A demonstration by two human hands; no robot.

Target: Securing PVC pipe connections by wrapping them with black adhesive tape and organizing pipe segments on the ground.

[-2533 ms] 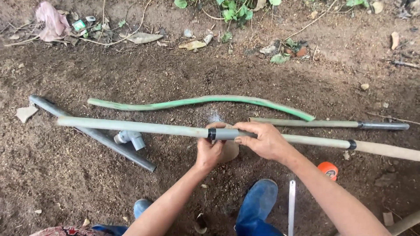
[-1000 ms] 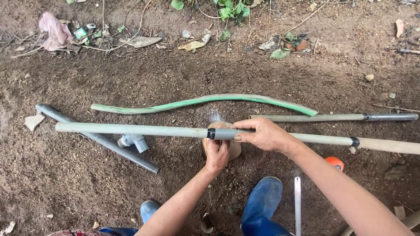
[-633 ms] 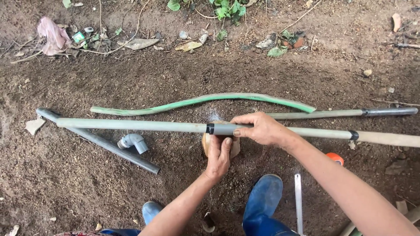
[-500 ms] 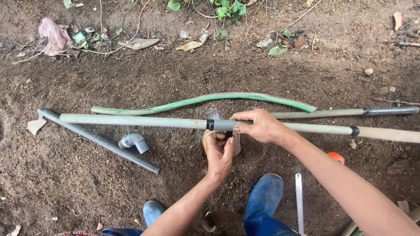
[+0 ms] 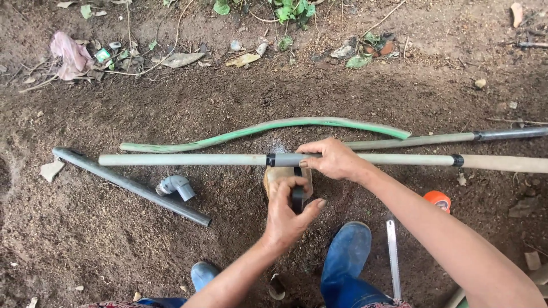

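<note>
Down from the pipe has come the left hand (image 5: 288, 214), pulling a dark strip of tape (image 5: 297, 194) that was not stretched out a moment ago. Its fingers are pinched shut on the tape roll. Just above it, the right hand (image 5: 334, 159) is closed around the long grey pipe (image 5: 188, 159), right beside the grey joint (image 5: 283, 159). One dark band already sits at the joint's far end. It looks like the wrapping has only begun; most of the joint is bare. An elbow piece (image 5: 176, 186) lies well off to the left.
</note>
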